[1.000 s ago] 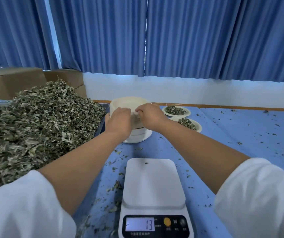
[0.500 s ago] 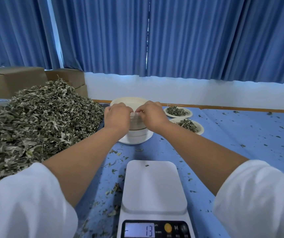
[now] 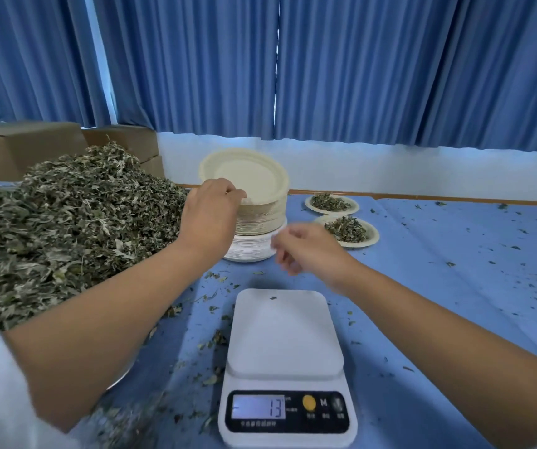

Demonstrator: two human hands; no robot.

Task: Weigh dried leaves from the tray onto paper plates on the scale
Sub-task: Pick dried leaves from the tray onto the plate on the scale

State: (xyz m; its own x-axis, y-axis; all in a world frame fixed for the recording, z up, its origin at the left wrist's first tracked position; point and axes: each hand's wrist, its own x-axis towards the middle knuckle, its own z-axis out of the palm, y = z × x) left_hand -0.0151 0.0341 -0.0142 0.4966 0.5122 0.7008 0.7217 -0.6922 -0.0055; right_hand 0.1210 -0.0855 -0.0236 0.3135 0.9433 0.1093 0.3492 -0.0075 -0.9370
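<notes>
A tall stack of paper plates (image 3: 262, 222) stands behind the white scale (image 3: 285, 345). My left hand (image 3: 210, 215) pinches the near rim of the top plate (image 3: 247, 173), which is tilted up off the stack. Blurred and holding nothing, my right hand (image 3: 306, 254) hovers just in front of the stack with its fingers loosely curled. The scale's platform is bare except for a leaf crumb, and its display reads 13. A big heap of dried leaves (image 3: 59, 228) fills the tray on the left.
Two paper plates with leaves, one (image 3: 332, 203) behind the other (image 3: 349, 231), sit to the right of the stack. Cardboard boxes (image 3: 24, 147) stand behind the heap. Leaf crumbs are scattered over the blue tablecloth (image 3: 455, 270). Blue curtains hang at the back.
Both hands were at the stack's near edge. Now the left hand has lifted and tilted the top plate, and the right hand has drawn back toward me, away from the stack.
</notes>
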